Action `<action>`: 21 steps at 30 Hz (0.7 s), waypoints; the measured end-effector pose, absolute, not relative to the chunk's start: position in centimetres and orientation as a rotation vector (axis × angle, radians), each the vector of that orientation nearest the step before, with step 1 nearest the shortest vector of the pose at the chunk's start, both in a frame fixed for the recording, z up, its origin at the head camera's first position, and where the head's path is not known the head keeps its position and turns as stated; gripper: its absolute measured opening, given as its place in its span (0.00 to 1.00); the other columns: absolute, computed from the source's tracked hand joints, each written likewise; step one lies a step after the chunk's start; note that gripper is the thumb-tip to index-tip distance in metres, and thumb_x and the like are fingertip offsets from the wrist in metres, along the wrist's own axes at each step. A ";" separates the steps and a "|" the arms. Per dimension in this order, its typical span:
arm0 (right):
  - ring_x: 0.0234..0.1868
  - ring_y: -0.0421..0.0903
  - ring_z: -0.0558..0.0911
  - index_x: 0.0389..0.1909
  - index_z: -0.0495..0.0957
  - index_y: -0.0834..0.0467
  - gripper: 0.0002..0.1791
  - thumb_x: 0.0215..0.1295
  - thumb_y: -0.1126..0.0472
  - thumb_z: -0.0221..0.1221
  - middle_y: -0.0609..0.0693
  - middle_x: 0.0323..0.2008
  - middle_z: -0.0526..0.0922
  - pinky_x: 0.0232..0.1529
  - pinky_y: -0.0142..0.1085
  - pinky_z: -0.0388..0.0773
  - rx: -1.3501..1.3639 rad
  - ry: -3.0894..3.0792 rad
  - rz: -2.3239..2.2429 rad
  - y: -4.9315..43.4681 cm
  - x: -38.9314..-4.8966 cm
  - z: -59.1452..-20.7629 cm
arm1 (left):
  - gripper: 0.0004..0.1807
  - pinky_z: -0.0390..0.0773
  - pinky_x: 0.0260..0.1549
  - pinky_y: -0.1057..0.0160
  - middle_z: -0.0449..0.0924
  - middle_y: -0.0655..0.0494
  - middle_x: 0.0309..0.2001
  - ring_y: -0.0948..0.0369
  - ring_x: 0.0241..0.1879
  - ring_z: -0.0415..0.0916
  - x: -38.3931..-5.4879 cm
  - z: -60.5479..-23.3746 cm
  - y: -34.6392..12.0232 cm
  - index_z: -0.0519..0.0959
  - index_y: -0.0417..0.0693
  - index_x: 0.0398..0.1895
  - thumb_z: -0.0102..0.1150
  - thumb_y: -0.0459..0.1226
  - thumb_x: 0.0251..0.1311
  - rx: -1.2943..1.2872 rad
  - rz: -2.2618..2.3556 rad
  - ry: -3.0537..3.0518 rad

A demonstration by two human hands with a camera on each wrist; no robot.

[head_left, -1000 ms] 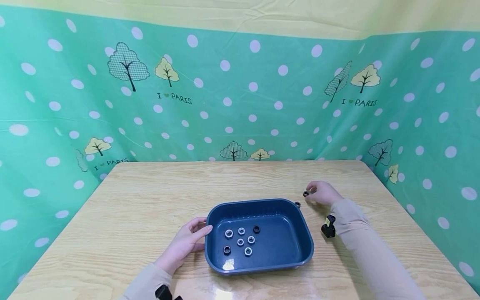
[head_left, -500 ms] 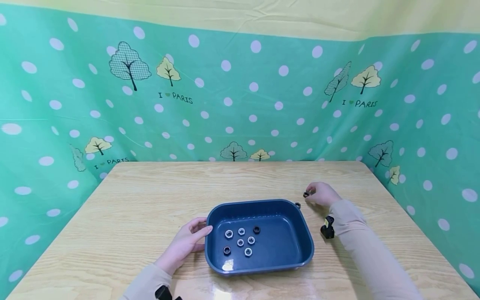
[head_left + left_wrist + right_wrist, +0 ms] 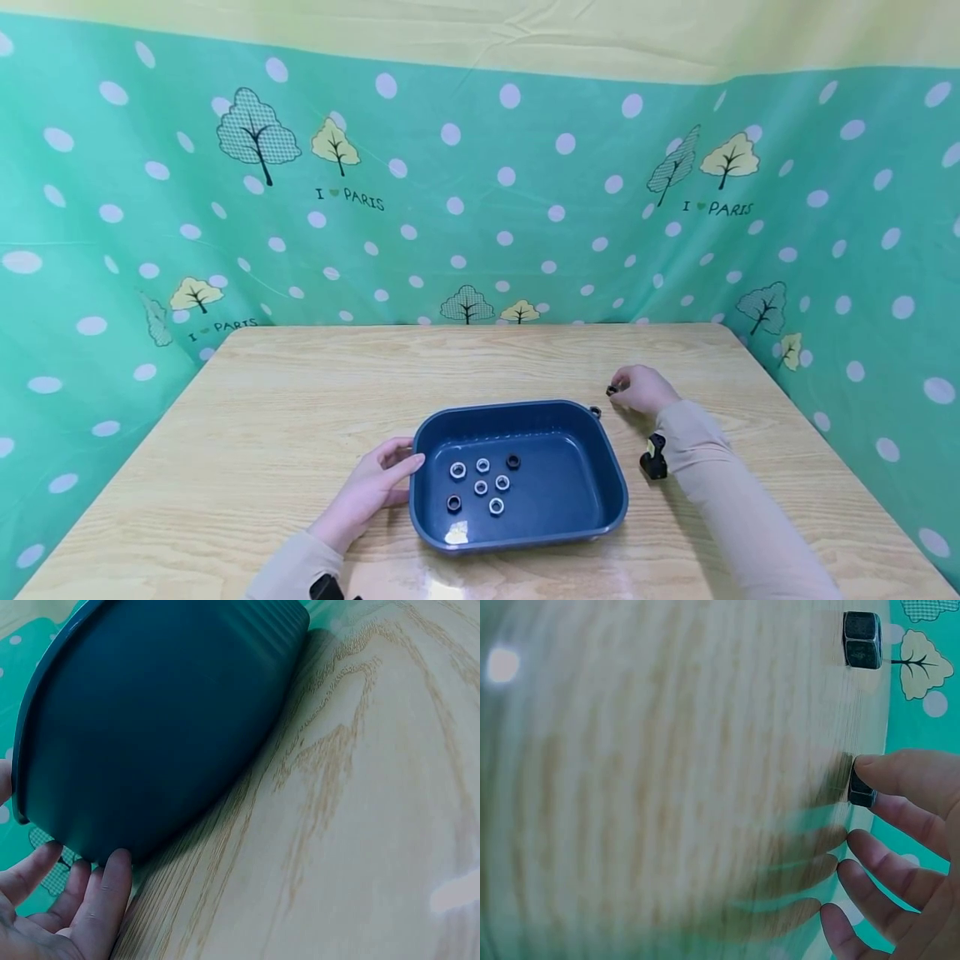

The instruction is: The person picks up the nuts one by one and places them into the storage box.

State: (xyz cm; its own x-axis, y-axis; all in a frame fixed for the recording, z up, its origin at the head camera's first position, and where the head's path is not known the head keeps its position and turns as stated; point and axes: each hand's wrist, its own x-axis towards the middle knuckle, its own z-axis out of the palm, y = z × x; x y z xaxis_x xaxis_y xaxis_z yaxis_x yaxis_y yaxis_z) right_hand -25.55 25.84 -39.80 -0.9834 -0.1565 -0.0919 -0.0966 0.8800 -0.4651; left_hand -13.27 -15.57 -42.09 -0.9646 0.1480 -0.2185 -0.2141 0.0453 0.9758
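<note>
A dark blue plastic tray (image 3: 551,500) stands on the table. Several hex nuts lie on the left part of its floor, silver ones such as this nut (image 3: 458,471) and two black ones. My left hand (image 3: 375,483) holds the tray's left end, thumb over the rim and other fingers against the outer wall (image 3: 172,727). Beyond the tray's far right corner, my right hand (image 3: 643,389) pinches a black hex nut (image 3: 862,787) between thumb and index finger, close over the tabletop. The other fingertips (image 3: 859,844) are spread beside it, right at the surface.
Another dark hex nut (image 3: 596,412) lies just outside the tray's far right corner. The light wood-grain table (image 3: 300,392) ends at the back against a green polka-dot cloth (image 3: 420,233), which also hangs along both sides.
</note>
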 end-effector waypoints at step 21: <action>0.35 0.51 0.78 0.33 0.78 0.64 0.08 0.56 0.62 0.61 0.58 0.34 0.82 0.40 0.47 0.76 -0.196 2.973 -0.660 25.5 -25.6 -39.9 | 0.28 0.83 0.44 0.53 0.70 0.35 0.57 0.60 0.44 0.77 -13.3 -42.2 -15.6 0.64 0.31 0.62 0.54 0.40 0.64 -0.047 1.997 2.049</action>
State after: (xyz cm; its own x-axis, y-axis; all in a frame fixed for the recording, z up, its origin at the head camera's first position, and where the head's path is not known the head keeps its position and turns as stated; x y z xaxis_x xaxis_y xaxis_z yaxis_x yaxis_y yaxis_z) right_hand -25.57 25.45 -39.93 -0.9877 -0.1444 -0.0593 -0.1058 0.8985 -0.4260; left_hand -13.29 -15.59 -42.23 -0.9606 0.1699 -0.2201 -0.2156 0.0446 0.9755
